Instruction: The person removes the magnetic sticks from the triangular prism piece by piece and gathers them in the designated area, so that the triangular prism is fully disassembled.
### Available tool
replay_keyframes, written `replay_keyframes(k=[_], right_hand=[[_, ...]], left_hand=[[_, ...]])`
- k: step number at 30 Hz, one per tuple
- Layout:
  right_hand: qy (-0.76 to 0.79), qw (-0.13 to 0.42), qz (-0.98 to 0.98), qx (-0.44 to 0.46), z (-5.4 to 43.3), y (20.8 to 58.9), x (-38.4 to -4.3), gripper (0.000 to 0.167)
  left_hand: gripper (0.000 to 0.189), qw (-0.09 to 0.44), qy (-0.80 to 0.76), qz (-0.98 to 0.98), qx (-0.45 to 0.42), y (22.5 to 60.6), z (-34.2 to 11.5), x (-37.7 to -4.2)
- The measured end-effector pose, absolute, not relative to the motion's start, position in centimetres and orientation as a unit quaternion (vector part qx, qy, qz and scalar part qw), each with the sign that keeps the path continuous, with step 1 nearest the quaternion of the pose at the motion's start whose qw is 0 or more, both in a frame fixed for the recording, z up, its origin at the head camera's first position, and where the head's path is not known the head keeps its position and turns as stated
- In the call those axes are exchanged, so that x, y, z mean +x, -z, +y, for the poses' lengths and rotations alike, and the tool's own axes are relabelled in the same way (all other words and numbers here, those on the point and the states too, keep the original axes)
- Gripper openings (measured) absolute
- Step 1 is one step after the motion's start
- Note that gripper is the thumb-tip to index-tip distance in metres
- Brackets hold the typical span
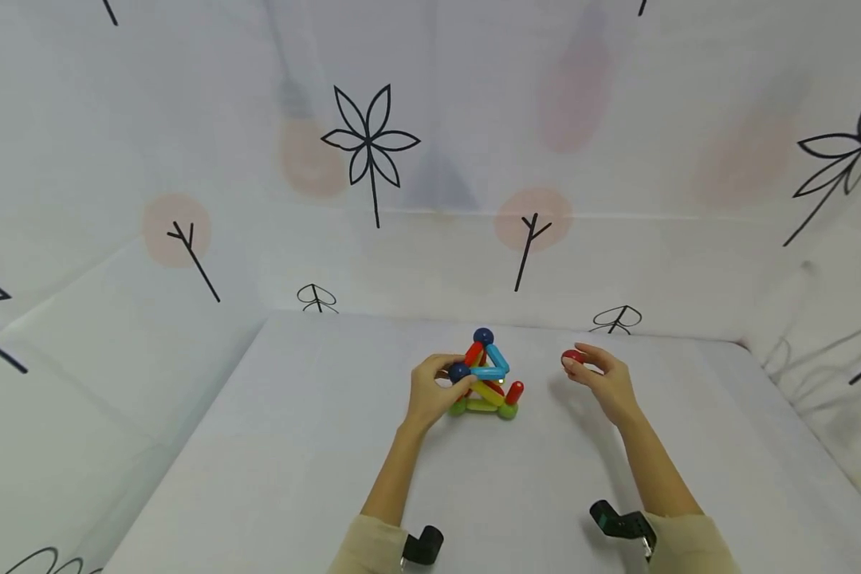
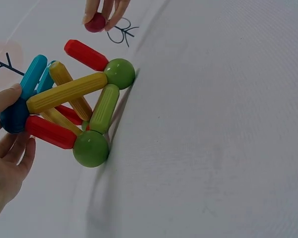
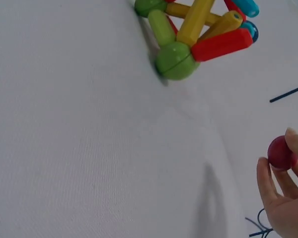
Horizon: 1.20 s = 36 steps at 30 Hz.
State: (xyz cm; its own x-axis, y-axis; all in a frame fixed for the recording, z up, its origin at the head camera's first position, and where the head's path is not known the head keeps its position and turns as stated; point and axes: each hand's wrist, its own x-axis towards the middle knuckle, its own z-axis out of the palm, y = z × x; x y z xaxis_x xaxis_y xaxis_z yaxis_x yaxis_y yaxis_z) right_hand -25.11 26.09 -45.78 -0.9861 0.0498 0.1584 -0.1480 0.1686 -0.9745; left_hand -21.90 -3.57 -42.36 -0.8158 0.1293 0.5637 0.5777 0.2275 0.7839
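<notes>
A frame of coloured rods and balls stands on the white table, green balls [image 2: 91,148] at its base and dark blue balls [image 1: 484,336] higher up. My left hand [image 1: 434,392] grips the frame's near dark blue ball [image 1: 459,372] between thumb and fingers. A red rod [image 3: 222,44] sticks out freely from the right green ball [image 3: 177,61]. To the right, apart from the frame, my right hand [image 1: 608,386] pinches a red ball [image 1: 572,358] in the air between thumb and fingertips. Blue rods [image 1: 489,372] meet at the frame's right side; its rear is partly hidden.
The white tabletop [image 1: 316,446] spreads around both arms. A white cloth wall [image 1: 430,263] with printed flowers and twigs rises behind and at the sides. Small black cameras [image 1: 423,546] sit on both wrists.
</notes>
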Motion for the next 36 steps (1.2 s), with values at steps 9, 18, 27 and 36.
replay_keyframes(k=[9,18,27,36], right_hand=[[-0.567,0.087,-0.818,-0.029,27.6,47.2,-26.8,0.053],[-0.509,0.079,-0.856,-0.055,27.9,48.7,-28.4,0.053],[-0.504,0.082,-0.857,-0.067,26.7,48.6,-29.6,0.052],[-0.486,0.095,-0.866,-0.074,25.6,48.9,-30.4,0.049]], left_hand=[[0.030,0.203,0.584,-0.766,-0.178,43.2,-3.3,-22.2],[0.032,0.194,0.591,-0.765,-0.167,46.3,-3.3,-24.3],[0.032,0.195,0.586,-0.768,-0.170,46.3,-3.4,-24.3],[0.030,0.194,0.592,-0.764,-0.169,44.9,-3.1,-23.4]])
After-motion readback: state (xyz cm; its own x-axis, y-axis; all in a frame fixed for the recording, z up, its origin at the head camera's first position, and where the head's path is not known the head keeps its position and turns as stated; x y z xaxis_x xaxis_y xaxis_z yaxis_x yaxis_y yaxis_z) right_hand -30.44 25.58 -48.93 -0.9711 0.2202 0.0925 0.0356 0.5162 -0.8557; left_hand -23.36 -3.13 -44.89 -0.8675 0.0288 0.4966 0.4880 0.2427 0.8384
